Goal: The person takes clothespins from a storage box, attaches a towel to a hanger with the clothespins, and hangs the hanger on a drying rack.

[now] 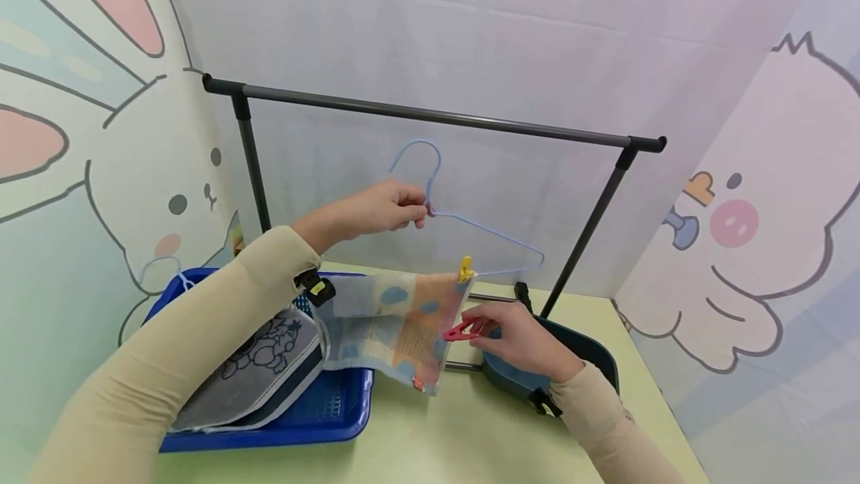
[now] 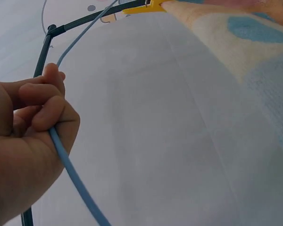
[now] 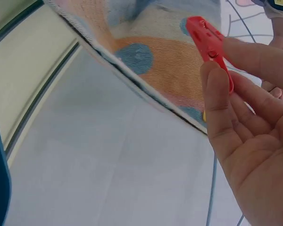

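Observation:
My left hand [image 1: 393, 208] grips a light blue wire hanger [image 1: 493, 230] just below its hook, with fingers curled round the wire. Over the hanger's lower bar hangs a patterned towel [image 1: 396, 320] in orange, cream and blue. A yellow clothespin [image 1: 466, 269] clips the towel's right end to the bar. Between thumb and fingers, my right hand [image 1: 517, 334] pinches a red clothespin [image 3: 210, 40]. In the head view this clothespin overlaps the towel's right edge; whether they touch I cannot tell. My left forearm hides part of the towel's left side.
A dark clothes rack [image 1: 430, 115] stands behind my hands. At the left, a blue basket [image 1: 336, 432] holds a grey cloth item [image 1: 255, 372] with a printed drawing, and another hanger [image 1: 183, 275]. A dark teal container [image 1: 598, 353] sits at the right on the pale green table [image 1: 470, 439].

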Demonstrator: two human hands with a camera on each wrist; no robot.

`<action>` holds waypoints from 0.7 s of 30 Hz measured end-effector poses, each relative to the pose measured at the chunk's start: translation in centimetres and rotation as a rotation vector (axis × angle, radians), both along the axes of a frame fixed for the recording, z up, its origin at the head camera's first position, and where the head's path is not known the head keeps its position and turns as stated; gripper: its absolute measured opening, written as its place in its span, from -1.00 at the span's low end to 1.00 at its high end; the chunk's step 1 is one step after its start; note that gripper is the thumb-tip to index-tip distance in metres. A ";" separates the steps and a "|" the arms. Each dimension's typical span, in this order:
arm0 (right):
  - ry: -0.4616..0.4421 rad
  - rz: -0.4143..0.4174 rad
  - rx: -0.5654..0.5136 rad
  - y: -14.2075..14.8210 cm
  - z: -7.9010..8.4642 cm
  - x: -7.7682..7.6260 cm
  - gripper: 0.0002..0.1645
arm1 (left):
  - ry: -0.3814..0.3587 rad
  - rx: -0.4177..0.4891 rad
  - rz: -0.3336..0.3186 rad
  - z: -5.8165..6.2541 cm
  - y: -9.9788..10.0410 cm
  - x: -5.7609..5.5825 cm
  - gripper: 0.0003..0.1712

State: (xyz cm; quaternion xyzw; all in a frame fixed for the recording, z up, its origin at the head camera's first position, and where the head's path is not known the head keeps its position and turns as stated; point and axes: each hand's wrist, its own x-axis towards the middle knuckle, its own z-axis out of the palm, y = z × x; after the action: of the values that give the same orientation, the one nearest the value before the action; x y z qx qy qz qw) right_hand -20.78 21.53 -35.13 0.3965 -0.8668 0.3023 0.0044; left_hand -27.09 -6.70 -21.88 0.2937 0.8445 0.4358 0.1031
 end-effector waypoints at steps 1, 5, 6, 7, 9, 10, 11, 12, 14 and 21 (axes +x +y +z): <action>0.007 0.011 -0.001 -0.2 0.1 0.0 -0.61 | -0.006 -0.002 0.006 -0.1 0.1 -0.1 -0.81; 0.052 0.061 -0.024 -0.9 0.4 -0.2 -0.67 | -0.026 -0.020 0.025 -0.4 0.5 -0.2 -0.80; 0.066 0.077 -0.036 -1.2 0.5 -0.3 -0.69 | -0.034 -0.018 0.027 -0.4 0.6 -0.2 -0.80; 0.080 0.090 -0.050 -1.4 0.6 -0.3 -0.70 | -0.037 -0.019 0.028 -0.5 0.6 -0.2 -0.79; 0.109 0.104 -0.084 -2.0 0.9 -0.4 -0.68 | -0.034 -0.019 0.022 -0.5 0.8 -0.2 -0.77; 0.120 0.103 -0.105 -2.3 1.0 -0.4 -0.66 | -0.033 -0.016 0.020 -0.5 0.8 -0.2 -0.77; 0.127 0.097 -0.128 -2.6 1.1 -0.4 -0.62 | -0.034 -0.012 0.014 -0.5 0.9 -0.3 -0.76; 0.128 0.087 -0.152 -2.8 1.2 -0.4 -0.59 | -0.037 -0.007 0.011 -0.5 0.9 -0.3 -0.76; 0.116 0.062 -0.200 -3.4 1.5 -0.4 -0.54 | -0.049 0.000 0.007 -0.4 0.9 -0.4 -0.76; 0.139 0.059 -0.277 -5.0 1.9 -0.6 -0.55 | -0.095 0.024 -0.024 -0.6 0.7 -0.7 -0.75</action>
State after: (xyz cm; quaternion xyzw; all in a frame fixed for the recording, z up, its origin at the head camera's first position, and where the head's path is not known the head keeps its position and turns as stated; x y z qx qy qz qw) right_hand -21.39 16.49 -33.21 0.4373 -0.8025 0.3907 0.1099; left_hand -27.77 -5.98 -22.49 0.2838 0.8299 0.4580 0.1450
